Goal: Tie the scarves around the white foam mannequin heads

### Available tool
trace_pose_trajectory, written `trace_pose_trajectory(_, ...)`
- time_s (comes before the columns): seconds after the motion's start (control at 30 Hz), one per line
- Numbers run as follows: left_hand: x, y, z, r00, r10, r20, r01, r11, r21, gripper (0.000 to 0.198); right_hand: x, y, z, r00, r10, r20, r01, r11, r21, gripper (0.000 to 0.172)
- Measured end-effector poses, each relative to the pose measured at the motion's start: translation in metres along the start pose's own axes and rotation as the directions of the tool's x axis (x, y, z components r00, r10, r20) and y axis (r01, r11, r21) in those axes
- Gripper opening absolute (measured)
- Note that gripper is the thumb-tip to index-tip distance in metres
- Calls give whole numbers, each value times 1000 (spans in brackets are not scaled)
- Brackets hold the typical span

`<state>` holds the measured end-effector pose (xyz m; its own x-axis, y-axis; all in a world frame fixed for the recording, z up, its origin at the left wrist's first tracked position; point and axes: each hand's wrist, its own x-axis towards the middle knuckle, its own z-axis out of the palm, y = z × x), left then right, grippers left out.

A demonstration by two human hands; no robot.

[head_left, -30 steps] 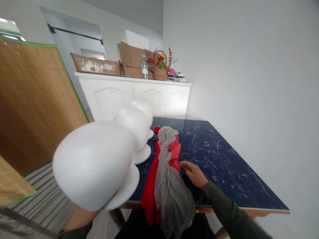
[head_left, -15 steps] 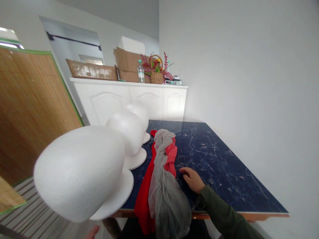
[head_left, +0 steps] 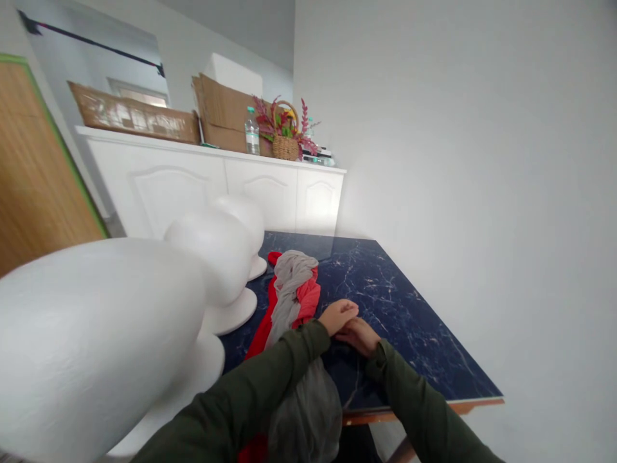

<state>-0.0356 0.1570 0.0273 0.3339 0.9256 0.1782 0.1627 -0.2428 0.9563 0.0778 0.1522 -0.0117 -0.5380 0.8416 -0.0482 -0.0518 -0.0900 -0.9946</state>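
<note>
**A:** ok what's going on in this shot, biggest stuff first pls

**B:** Sure. A table [head_left: 405, 334] with a dark blue marble-look top fills the lower middle. Behind it, a white cabinet [head_left: 270, 199] runs across, and a bamboo screen [head_left: 33, 167] sits at the far left edge.

**A:** and the white blobs?

**B:** Foam heads on round bases, lined up along the table's left side: the nearest foam head [head_left: 91, 334] huge at lower left, then the middle foam head [head_left: 207, 257], then the far foam head [head_left: 241, 218]. Up top on the cabinet there are cardboard boxes [head_left: 222, 109], a wicker basket [head_left: 285, 148] and a water bottle [head_left: 251, 132].

**A:** hands?

**B:** Mid-table, touching each other, just right of a gray scarf [head_left: 289, 289] and a red scarf [head_left: 308, 302] lying together. The left hand [head_left: 337, 315] is curled over the right hand [head_left: 359, 337]. Nothing shows in either, but I can't tell if they're gripping anything. The left sleeve [head_left: 231, 399] crosses over the scarves.
</note>
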Motion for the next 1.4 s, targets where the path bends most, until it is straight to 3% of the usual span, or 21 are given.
trace_pose_trajectory(0.07, 9, -26, -2, 999, -38, 22, 40, 997, -70, 24, 5, -3, -13, 991, 89, 96, -98, 991, 93, 38)
trace_pose_trajectory(0.13, 11, -42, -6, 998, -39, 50, 43, 995, -94, 28, 12, -6, -24, 941, 207, 266, -263, 945, 196, 42)
trace_pose_trajectory(0.2, 11, -49, -10, 996, -49, 71, 58, 989, -139, 34, 20, -5, -31, 873, 272, 405, -396, 880, 262, 45)
trace_pose_trajectory(0.27, 11, -51, -13, 994, -70, 86, 89, 969, -229, 38, 28, -3, -36, 850, 279, 446, -435, 850, 297, 48)
trace_pose_trajectory(0.37, 12, -50, -15, 989, -117, 95, 143, 928, -344, 38, 33, 0, -38, 858, 287, 427, -440, 838, 322, 48)
trace_pose_trajectory(0.53, 11, -48, -16, 981, -157, 111, 187, 916, -355, 35, 29, -1, -34, 875, 325, 359, -432, 859, 274, 35)
trace_pose_trajectory(0.73, 12, -51, -16, 980, -149, 129, 189, 896, -403, 37, 28, -2, -32, 876, 342, 340, -440, 857, 269, 35)
trace_pose_trajectory(1.07, 10, -44, -16, 981, -149, 121, 184, 907, -379, 36, 24, -7, -28, 890, 358, 281, -429, 865, 258, 35)
trace_pose_trajectory(1.4, 8, -41, -17, 981, -141, 130, 179, 918, -354, 36, 24, -3, -29, 891, 343, 297, -422, 866, 267, 36)
